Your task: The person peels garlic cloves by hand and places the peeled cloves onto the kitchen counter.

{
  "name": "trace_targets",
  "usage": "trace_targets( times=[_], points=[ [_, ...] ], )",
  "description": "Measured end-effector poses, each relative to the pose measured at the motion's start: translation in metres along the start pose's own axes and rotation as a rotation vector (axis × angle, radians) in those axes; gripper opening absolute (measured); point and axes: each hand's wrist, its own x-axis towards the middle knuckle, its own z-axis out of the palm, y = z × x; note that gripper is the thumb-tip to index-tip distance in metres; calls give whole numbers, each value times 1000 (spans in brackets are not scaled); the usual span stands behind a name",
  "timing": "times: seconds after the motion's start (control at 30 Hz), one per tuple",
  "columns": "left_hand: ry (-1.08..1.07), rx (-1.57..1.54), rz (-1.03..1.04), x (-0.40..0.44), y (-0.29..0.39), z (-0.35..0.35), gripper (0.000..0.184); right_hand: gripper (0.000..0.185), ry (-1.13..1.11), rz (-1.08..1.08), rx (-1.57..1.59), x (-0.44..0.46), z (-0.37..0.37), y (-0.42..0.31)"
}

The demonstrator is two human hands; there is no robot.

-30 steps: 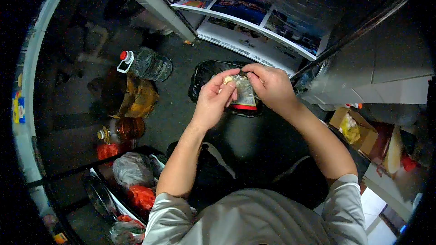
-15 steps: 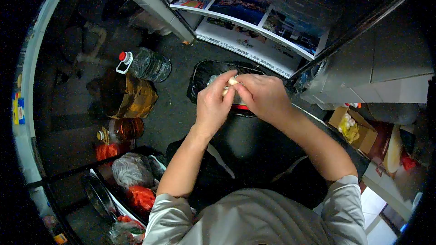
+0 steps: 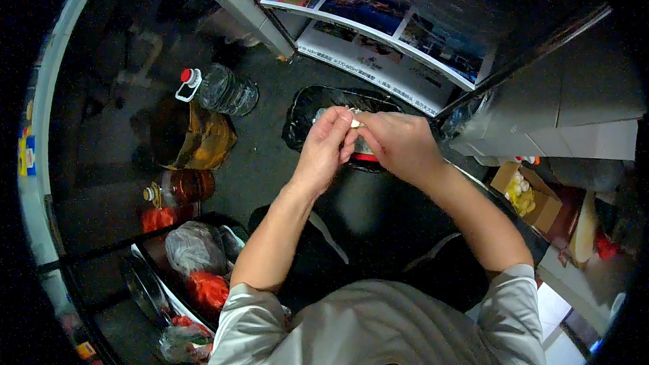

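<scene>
- Both hands are working at a small pale piece [image 3: 355, 123] near the middle of the frame, just above the bin [image 3: 293, 127]; this looks like fine fingertip handling.
- The left hand [image 3: 320, 155] is pinching the piece, its thumb and forefinger nearly meeting and the other fingers curling beneath.
- The right hand [image 3: 410, 152] is bringing its fingers against the piece from the other side; their spacing is looking narrow, but I cannot tell whether they are gripping or only touching.
- Such close work seems to be calling for a steady left pinch and small, light right-hand movements.
- Below the fingers, a red-edged packet [image 3: 366, 157] is showing, partly hidden by the hands.
- The clear jug [image 3: 228, 91] is standing or lying at upper left, I cannot tell which, beside a brown bag [image 3: 215, 140].
- At right, an open carton [image 3: 549, 211] is holding white lumps [image 3: 519, 182] and something yellow.
</scene>
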Motion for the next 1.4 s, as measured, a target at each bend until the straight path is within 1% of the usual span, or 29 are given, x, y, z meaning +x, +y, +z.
trace_targets(
  times=[0.03,0.13,0.23,0.37,0.47,0.57,0.63,0.67,0.73,0.83,0.97,1.07,1.13,1.17,1.23,1.37,1.4],
  points=[
    [0,33,19,1,0,-2,22,11,47,-17,88,1,1,1],
    [-19,98,58,1,-1,-1,22,10,59,16,155,1,0,4],
    [-53,153,106,3,-3,-5,21,10,12,-18,142,0,1,9],
    [-40,164,51,1,1,-2,20,9,-3,-32,130,0,0,10],
    [-55,192,67,4,-2,-4,19,8,-36,11,55,-3,2,5],
    [-81,166,68,5,-4,-4,19,7,16,22,71,-5,7,6],
    [-72,150,64,5,-4,-3,20,9,10,132,129,-5,8,5],
    [-73,150,65,5,-2,-4,20,9,10,132,129,-4,7,4],
    [-140,124,26,4,4,-8,18,13,56,218,281,-1,5,4],
    [-143,149,24,3,7,-8,18,15,59,252,286,-1,5,4],
    [-146,155,53,0,11,-4,17,13,98,230,291,0,4,2],
    [-134,211,39,0,10,-4,16,11,80,191,212,-1,2,3],
    [-155,249,71,4,3,-7,16,10,115,77,53,-1,2,4],
    [-156,249,71,3,3,-8,16,10,115,77,53,-1,0,8],
    [-108,273,68,-1,9,-7,17,12,102,136,-85,0,-7,20],
    [-81,221,95,1,11,-7,17,11,115,168,-105,-2,-2,29],
    [-68,188,70,1,12,-5,17,11,39,202,-112,-5,5,31]
  ],
)
